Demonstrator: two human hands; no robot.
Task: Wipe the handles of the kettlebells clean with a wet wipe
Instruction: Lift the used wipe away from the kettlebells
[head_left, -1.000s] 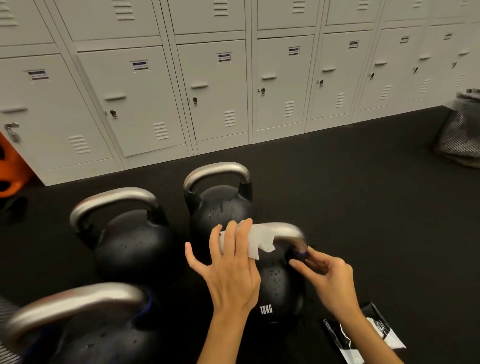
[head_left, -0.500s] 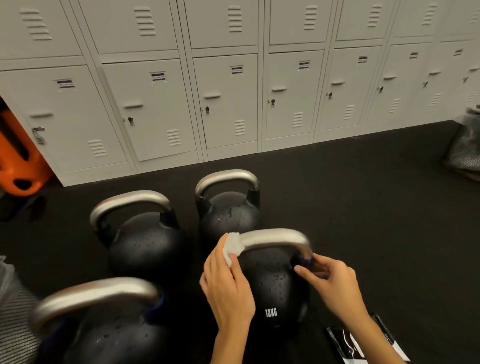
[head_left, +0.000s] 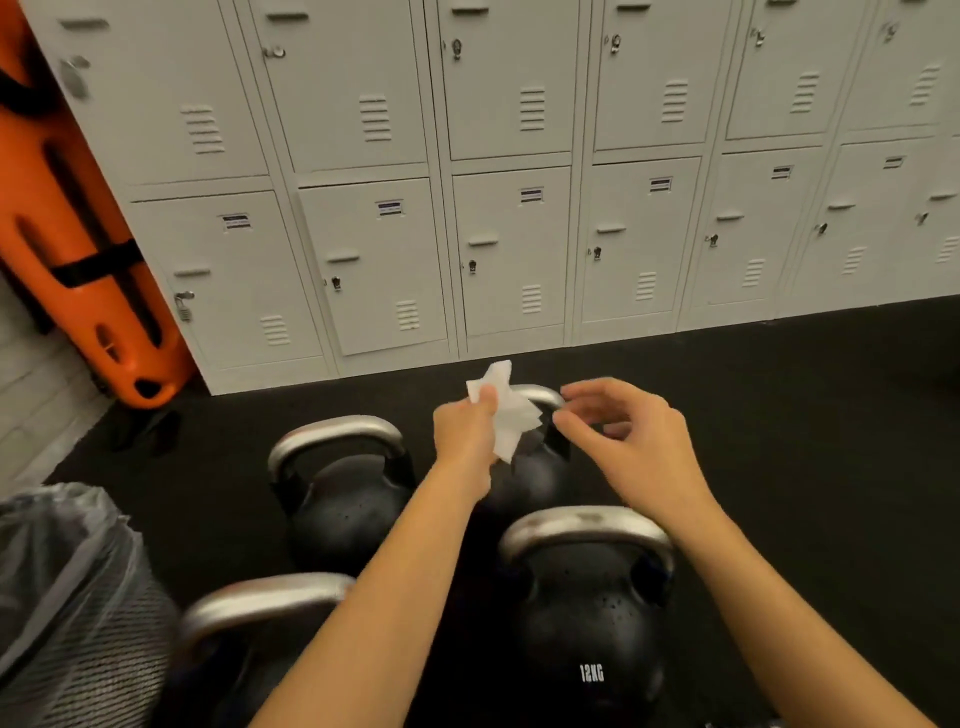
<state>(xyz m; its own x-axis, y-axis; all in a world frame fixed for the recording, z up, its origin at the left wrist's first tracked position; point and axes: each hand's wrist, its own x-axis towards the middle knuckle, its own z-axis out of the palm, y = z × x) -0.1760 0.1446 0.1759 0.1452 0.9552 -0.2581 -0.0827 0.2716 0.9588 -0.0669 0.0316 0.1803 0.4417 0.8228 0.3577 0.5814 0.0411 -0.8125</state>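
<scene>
While left hand pinches wipe, far kettlebell half-hidden.

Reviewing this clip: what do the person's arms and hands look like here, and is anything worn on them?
Both forearms are bare up to the bottom edge of the picture, with no sleeves showing. The left hand and right hand have no gloves, and no rings, watch or wristbands show. The right hand is slightly motion-blurred.

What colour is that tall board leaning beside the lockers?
Bright orange, with black straps, seen in the head view.

Four kettlebells on black floor
</scene>
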